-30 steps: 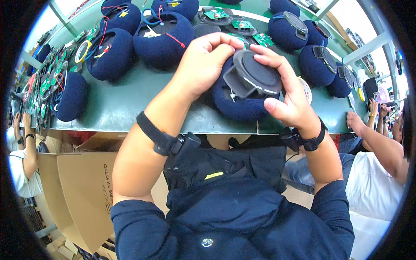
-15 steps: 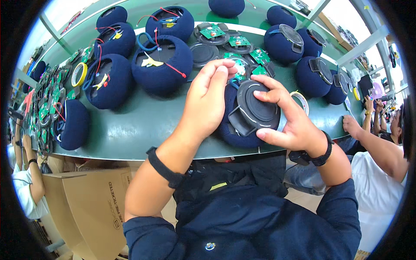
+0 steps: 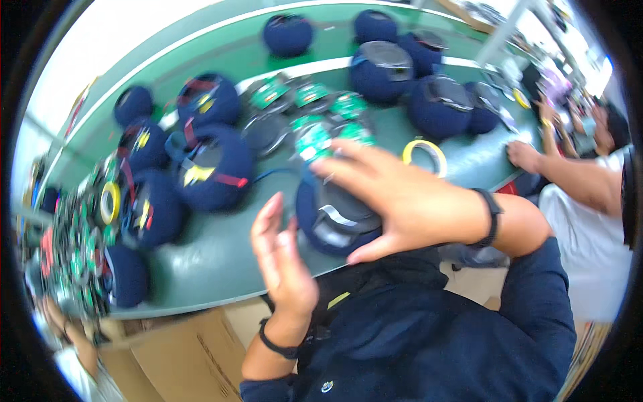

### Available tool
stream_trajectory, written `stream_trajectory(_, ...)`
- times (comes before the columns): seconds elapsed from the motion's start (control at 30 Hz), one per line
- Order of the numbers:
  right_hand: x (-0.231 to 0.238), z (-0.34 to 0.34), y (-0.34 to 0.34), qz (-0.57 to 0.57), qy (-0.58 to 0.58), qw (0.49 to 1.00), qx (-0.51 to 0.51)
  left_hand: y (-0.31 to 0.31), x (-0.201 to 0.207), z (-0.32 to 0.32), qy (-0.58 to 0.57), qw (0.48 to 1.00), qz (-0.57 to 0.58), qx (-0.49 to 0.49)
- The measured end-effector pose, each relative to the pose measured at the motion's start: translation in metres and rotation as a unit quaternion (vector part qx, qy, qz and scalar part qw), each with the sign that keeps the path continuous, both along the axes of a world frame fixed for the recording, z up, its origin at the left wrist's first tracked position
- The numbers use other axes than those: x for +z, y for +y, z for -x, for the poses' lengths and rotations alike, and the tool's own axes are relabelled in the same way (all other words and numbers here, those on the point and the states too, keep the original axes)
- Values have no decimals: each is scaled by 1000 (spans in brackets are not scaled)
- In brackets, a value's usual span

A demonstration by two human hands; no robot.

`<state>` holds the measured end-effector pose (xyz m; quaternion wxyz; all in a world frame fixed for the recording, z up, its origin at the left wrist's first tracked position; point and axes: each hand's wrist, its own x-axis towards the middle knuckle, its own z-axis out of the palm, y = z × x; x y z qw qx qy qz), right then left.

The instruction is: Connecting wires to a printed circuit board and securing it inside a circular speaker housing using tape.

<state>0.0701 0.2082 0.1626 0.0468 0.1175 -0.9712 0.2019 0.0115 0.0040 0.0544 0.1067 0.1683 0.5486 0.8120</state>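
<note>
While my right hand [image 3: 416,204] spans wide over a round navy-fabric ball [image 3: 309,216], my left hand [image 3: 287,262] gapes just left.

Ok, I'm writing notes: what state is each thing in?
Navy fabric-covered ball by the hands: under the right hand.
Black round plastic disc: atop that ball, partly hidden.
Right hand: spread over the disc; grip unclear.
Left hand: open, beside that ball.
Navy fabric ball beyond the left hand: opening uncovered, red lead sticking out.
Green circuit boards: lying grouped.
Yellow-edged tape roll: flat on the green table.
</note>
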Motion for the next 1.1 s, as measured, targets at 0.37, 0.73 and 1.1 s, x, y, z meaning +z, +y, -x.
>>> stream_trajectory(0.37, 8, -36, 9, 38, 89, 995, -27, -7, 1, 6, 44, 997, -59, 18)
stream_trajectory(0.73, 27, -179, 122, -40, -20, 907, -418, 78, 224, 86, 546, 717, 425, -87)
stream_trajectory(1.1, 0, -166, 175, 22, 16, 903, -428, 266, 96, 335, 397, 577, 709, -80)
